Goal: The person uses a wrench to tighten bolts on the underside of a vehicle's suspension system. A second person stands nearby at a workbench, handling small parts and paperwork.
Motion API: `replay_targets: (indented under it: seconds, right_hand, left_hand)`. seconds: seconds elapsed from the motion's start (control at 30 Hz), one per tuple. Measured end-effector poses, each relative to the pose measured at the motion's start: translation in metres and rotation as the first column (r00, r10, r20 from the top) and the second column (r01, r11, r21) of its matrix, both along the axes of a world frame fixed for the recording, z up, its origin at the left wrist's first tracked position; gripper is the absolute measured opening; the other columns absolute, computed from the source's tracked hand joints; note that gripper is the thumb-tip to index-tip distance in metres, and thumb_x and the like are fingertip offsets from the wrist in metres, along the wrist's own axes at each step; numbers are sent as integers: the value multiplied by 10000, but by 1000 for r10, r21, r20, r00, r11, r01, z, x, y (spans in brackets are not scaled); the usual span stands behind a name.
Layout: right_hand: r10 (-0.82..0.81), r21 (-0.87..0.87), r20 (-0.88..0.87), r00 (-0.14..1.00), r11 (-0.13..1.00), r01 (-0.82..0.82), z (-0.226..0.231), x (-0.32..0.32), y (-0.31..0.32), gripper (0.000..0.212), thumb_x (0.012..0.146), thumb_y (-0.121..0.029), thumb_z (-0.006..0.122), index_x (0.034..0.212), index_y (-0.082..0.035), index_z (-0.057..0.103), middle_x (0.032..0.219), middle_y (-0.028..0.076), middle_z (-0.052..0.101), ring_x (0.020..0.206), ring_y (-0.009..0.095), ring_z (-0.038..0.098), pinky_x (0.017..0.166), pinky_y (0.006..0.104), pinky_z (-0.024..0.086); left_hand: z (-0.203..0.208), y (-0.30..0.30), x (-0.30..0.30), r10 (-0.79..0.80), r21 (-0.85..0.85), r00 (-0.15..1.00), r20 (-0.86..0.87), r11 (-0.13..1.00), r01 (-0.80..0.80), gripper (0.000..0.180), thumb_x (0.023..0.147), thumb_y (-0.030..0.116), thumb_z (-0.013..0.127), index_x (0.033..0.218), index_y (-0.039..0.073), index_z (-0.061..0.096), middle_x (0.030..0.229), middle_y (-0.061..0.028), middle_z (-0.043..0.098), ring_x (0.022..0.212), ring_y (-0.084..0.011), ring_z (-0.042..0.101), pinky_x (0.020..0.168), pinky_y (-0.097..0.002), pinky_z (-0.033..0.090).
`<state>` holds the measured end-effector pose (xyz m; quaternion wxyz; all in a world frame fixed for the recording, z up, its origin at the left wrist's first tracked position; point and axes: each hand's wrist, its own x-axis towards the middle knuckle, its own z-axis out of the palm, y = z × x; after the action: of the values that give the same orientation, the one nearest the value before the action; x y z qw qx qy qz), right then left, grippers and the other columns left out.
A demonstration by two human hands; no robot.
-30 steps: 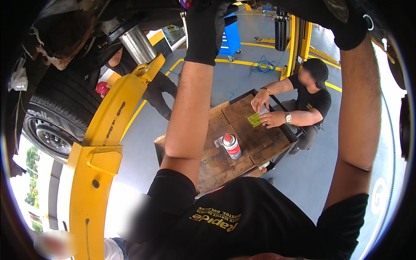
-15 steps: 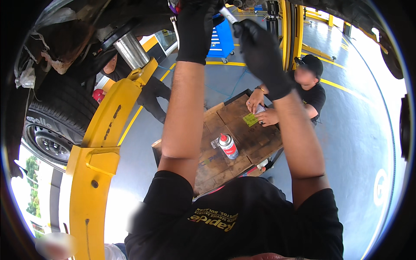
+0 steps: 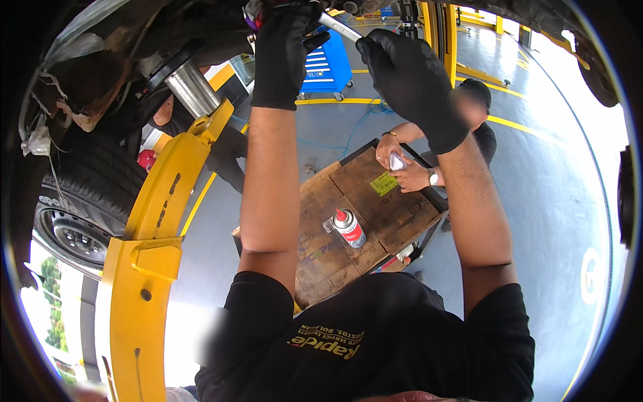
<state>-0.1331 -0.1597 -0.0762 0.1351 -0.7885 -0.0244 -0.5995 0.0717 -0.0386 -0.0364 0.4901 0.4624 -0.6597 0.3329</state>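
My right hand, in a black glove, is closed around the lower end of a silver wrench. The wrench slants up and left to my left hand, which is also gloved in black. The fingers of that hand curl at the wrench's upper end, close under the vehicle, with the thumb held apart. What the wrench's head sits on is hidden by my fingers. A small purple and red part shows just left of my left hand.
A yellow lift arm and a tyre stand at left. Below my arms, a spray can stands on a wooden-topped table. A co-worker's hands hold a small pale thing there. A blue tool cabinet stands beyond.
The wrench and my right hand have shifted; more of the shaft shows, and it lies flatter. My left hand has moved slightly left, its thumb now apart. The co-worker's hands have lifted the pale thing.
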Motion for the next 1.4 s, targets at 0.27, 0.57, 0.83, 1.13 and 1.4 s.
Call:
replay_targets:
  seconds: [0.27, 0.57, 0.83, 1.13, 1.4]
  right_hand:
    - [-65, -91, -194, 979, 995, 48, 55, -34, -18, 191, 948, -215, 674, 1009, -41, 724, 899, 219, 714, 849, 407, 706, 749, 506, 547]
    - [312, 352, 245, 918, 854, -384, -57, 76, 46, 187, 1064, -183, 562, 973, -27, 614, 617, 76, 564, 528, 164, 583, 537, 334, 452]
    - [207, 226, 24, 978, 952, -207, -30, 25, 13, 207, 1006, -224, 632, 944, -33, 680, 692, 182, 656, 647, 420, 644, 589, 490, 493]
    - [-151, -337, -83, 985, 934, 115, 48, -34, -31, 220, 918, -209, 709, 1055, -37, 710, 898, 224, 710, 845, 414, 706, 741, 507, 554]
    - [9, -602, 569, 822, 686, 409, 94, -40, -28, 370, 819, -154, 743, 1163, -36, 672, 914, 217, 711, 854, 418, 706, 757, 498, 570]
  left_hand:
    - [-2, 5, -13, 476, -25, 851, 219, 875, -483, 332, 896, 45, 762, 1217, 7, 688, 1233, -164, 721, 1105, -287, 733, 956, -350, 594]
    - [6, 2, -17, 494, -83, 838, 232, 868, -489, 369, 900, -67, 631, 1259, -5, 686, 1238, -153, 712, 1080, -287, 702, 955, -348, 551]
    - [-6, 9, -10, 68, 97, 997, -33, 993, -65, 447, 895, -182, 571, 1311, -30, 626, 1276, -183, 674, 1181, -290, 675, 974, -394, 594]
    - [1, 1, -10, -177, 96, 861, -478, 963, 251, 300, 989, 8, 602, 1284, -40, 621, 1270, -195, 676, 1136, -311, 716, 978, -399, 610]
    - [8, -6, -28, -240, -26, 701, -672, 953, 301, 281, 1050, 159, 569, 1259, -20, 626, 1220, -180, 702, 1105, -282, 733, 957, -376, 615]
